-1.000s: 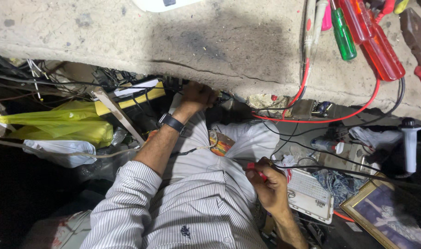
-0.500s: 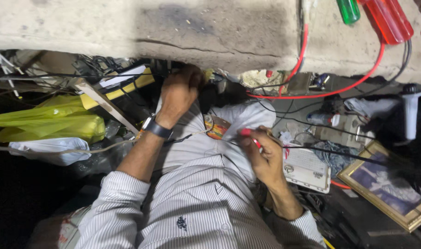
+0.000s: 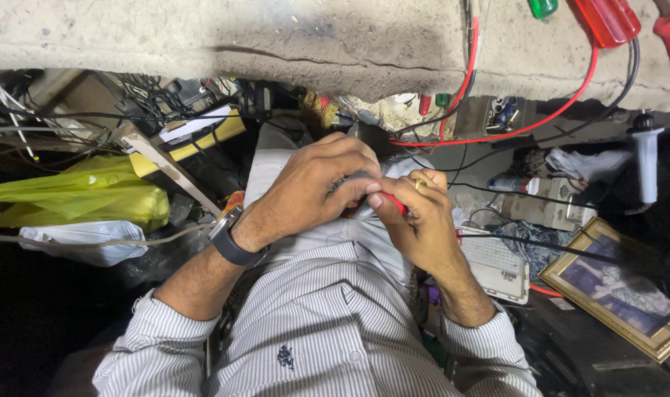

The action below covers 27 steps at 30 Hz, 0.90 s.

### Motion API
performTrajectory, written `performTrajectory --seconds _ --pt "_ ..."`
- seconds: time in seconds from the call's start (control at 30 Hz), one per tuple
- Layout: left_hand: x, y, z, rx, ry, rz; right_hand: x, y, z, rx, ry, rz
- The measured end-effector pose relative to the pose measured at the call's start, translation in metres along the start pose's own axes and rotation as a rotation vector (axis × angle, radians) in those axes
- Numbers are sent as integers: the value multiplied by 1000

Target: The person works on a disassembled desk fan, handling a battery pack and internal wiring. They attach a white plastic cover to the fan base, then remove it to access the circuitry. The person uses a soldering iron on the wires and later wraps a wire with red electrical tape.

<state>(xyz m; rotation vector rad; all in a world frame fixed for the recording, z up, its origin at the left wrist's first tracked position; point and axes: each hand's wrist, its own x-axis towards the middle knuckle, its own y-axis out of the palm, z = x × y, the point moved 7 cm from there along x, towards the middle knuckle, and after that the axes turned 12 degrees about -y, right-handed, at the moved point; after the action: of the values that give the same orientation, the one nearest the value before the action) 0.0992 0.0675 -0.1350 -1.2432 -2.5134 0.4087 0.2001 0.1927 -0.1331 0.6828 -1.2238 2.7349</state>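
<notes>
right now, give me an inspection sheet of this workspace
surface: rough concrete bench edge across the top, cracked and stained
job's things: small red-handled tool, mostly hidden by the fingers
clutter: yellow plastic bag, white bag, framed picture, white flat panel
hands: left hand and right hand closed together on the tool over the lap
cables: red cable and black wires hanging from the bench
surroundings: red screwdriver handle on the bench; dark floor

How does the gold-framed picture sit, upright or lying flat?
Lying flat: the gold-framed picture rests face up among clutter, beside the white flat panel.
</notes>
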Motion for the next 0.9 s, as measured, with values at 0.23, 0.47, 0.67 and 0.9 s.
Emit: performTrajectory --seconds 0.23,0.47,0.67,0.9 --pt "-2 2 -8 55 -26 -44 -2 -4 5 44 64 -7" --pt "-9 -11 -20 87 -54 -102 11 -4 19 39 76 6" --pt "-15 -41 -46 46 -12 -51 33 -10 43 49 45 45" --pt "-24 -88 -117 452 217 -320 67 -28 75 91 -33 -76"
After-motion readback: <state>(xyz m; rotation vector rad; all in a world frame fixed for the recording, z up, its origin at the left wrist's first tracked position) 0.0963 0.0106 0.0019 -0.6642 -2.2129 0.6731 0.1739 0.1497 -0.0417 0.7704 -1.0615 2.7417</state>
